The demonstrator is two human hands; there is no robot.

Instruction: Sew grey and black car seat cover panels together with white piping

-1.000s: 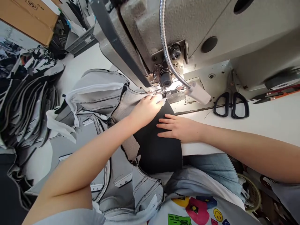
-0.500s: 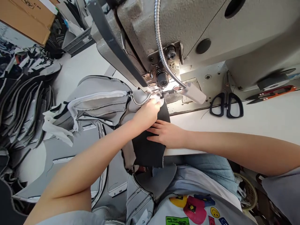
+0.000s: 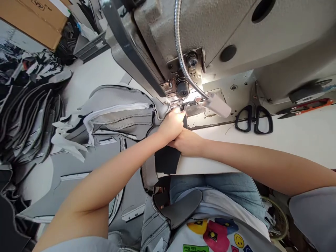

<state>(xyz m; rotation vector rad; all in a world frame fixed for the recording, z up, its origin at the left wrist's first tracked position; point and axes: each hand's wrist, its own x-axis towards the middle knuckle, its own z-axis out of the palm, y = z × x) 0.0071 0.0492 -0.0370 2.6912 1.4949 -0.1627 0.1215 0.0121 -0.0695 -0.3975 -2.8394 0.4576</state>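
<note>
A grey industrial sewing machine (image 3: 210, 31) fills the top of the view, its lit presser foot (image 3: 181, 103) at centre. My left hand (image 3: 172, 123) is closed, pinching the edge of the grey fabric piece (image 3: 118, 115) right at the foot. My right hand (image 3: 187, 142) lies just below and partly under the left one, pressing on the black fabric panel (image 3: 168, 159); its fingers are hidden. The grey piece with a white band spreads to the left and hangs down into my lap.
Black-handled scissors (image 3: 253, 119) lie on the white table (image 3: 288, 140) right of the needle, with orange thread snips (image 3: 307, 106) farther right. Stacks of cut grey and black pieces (image 3: 28, 115) pile up at left. A cardboard box (image 3: 34, 15) sits top left.
The black panel has fed towards the foot, so less of it shows. My right hand slid left and up under the left hand. The grey piece shifted right.
</note>
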